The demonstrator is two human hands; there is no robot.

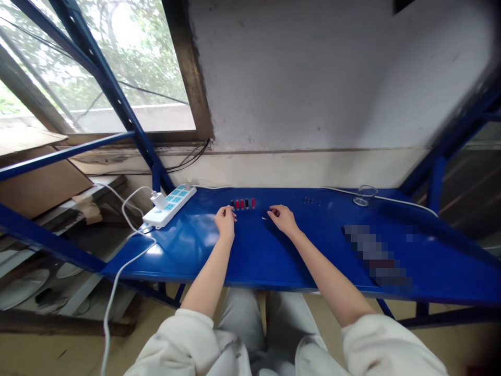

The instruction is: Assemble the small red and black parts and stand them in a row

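Note:
A row of small red and black cylinders [241, 204] stands upright near the back of the blue table [258, 261]. My left hand [225, 221] is at the left end of this row, its fingers drawn together; whatever they grip is too small to make out. To the right of the row is my right hand [283, 219], with fingers curled and thumb pressed in. Something dark shows between those fingers, but its kind is unclear. A tiny pale piece [264, 218] is by the right thumb tip.
A white power strip [170, 207] with a plugged-in charger [158, 200] lies at the left, its cable hanging over the front edge. Several tiny clear pieces [309, 200] and a clear glass cup [365, 196] are at the back right. A blurred-out object [378, 256] lies front right.

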